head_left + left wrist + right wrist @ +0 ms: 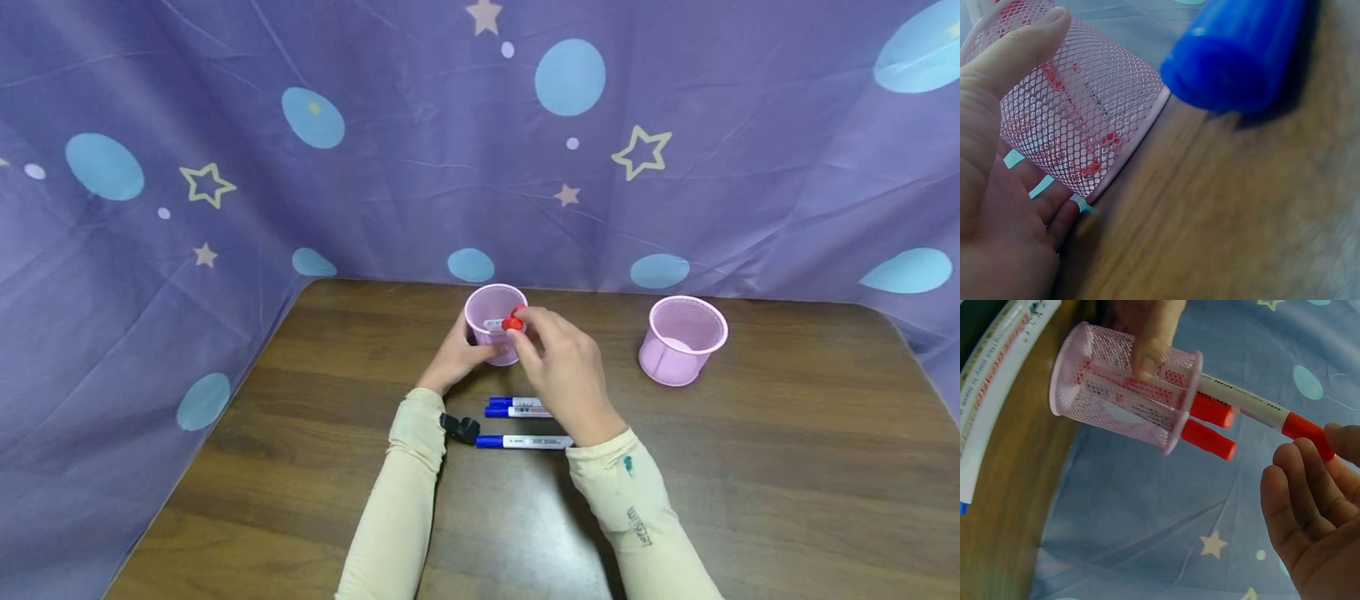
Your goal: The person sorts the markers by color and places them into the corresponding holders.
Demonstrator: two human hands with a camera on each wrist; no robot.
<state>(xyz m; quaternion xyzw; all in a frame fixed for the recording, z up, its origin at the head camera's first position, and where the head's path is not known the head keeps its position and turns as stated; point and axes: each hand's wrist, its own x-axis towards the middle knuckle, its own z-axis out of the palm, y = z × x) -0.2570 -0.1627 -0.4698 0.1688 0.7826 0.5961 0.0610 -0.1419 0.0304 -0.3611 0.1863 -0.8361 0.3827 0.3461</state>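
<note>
My left hand [452, 358] grips a pink mesh pen cup [1125, 415] near the back edge of the table, its thumb on the near side. With thumb and fingertips, my right hand [567, 364] pinches the red cap of a whiteboard marker [1250, 403]. This marker's white barrel slants down past the rim into the cup. Two other red-capped markers [1209, 439] stand inside, caps sticking out above the rim in the right wrist view. The left wrist view shows their red parts only through the mesh.
Blue-capped markers [525, 442] lie on the wooden table [315, 467] in front of the cup, partly covered by the right hand and wrist. A second pink mesh cup [675, 362] stands to the right. A purple patterned cloth [420, 192] hangs behind the table.
</note>
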